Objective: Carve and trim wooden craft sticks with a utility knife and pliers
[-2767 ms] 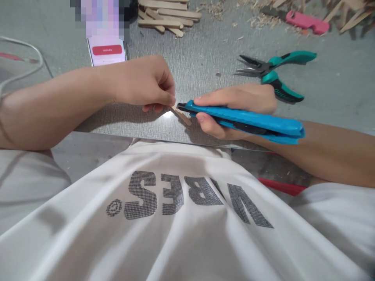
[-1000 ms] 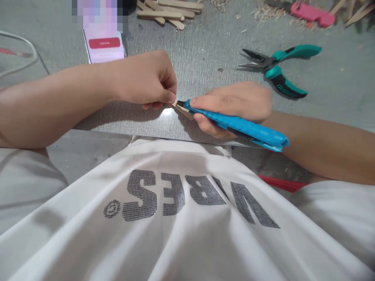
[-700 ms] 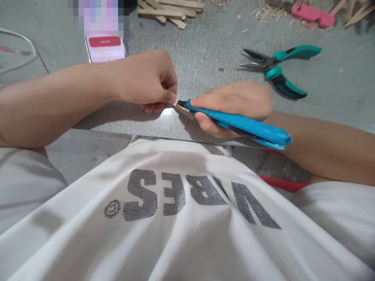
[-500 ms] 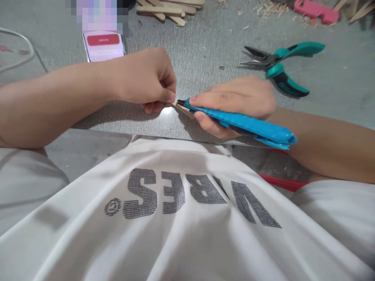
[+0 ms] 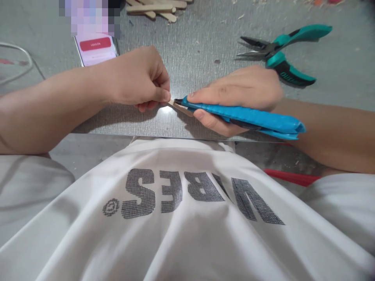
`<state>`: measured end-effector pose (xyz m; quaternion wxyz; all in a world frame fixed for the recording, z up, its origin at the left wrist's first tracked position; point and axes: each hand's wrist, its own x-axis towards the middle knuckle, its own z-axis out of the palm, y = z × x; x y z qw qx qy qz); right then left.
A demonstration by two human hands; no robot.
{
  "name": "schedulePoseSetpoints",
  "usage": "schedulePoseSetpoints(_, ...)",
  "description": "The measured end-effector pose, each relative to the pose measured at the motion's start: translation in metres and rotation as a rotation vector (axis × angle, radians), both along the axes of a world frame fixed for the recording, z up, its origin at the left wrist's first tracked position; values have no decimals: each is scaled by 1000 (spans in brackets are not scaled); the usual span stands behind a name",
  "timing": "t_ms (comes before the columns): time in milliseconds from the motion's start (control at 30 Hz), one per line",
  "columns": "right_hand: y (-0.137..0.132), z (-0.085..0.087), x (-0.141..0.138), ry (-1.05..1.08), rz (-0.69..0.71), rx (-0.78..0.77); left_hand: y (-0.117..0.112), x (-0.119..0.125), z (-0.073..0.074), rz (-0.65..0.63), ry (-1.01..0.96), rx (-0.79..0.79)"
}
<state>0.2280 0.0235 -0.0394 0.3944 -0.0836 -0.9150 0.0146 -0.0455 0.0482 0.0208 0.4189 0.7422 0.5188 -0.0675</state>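
Observation:
My left hand (image 5: 137, 80) is closed in a pinch on one end of a small wooden stick (image 5: 179, 108) that lies on a grey textured board (image 5: 193, 50). My right hand (image 5: 240, 93) is wrapped round a blue utility knife (image 5: 243, 118), with the index finger along its top. The knife's tip rests against the stick right beside my left thumb. Most of the stick is hidden by the knife and my fingers.
Teal-handled needle-nose pliers (image 5: 278, 50) lie on the board at the right. A pile of wooden sticks (image 5: 155, 8) sits at the far edge. A phone (image 5: 95, 48) with a lit screen lies at the left, beside a white cable (image 5: 17, 62). My white shirt fills the foreground.
Both hands keep their grip on the stick and knife. The knife handle has tilted slightly and swung outward to the right. The view has shifted a little, so the far objects sit higher.

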Motion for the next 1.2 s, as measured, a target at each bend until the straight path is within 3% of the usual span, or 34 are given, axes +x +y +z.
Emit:
schedulePoseSetpoints(267, 1, -4, 9, 0, -45, -35, 4, -6, -3, -43, -84, -10)
schedulePoseSetpoints(433, 0, -8, 14, -134, -86, -183, 2, -2, -1, -51, -93, -18)
schedulePoseSetpoints(567, -2, -9, 15, -80, -88, -175, -3, 6, 3, 3, -28, 56)
schedulePoseSetpoints(733, -7, -9, 14, -115, -171, -373, 4, -3, -11, -80, -104, 57)
schedulePoseSetpoints(867, -8, -9, 14, -18, -146, -269, 12, -18, -25, -193, -221, 77)
schedulePoseSetpoints(1033, 1, -9, 24, -148, -75, -174, 3, -10, -18, -130, -160, 116)
schedulePoseSetpoints(1100, 5, -8, 27, -207, 11, -112, -2, -7, -15, -143, -108, 221)
schedulePoseSetpoints(1200, 7, -4, 27, -208, 70, -18, -6, -12, -20, -280, -88, 441)
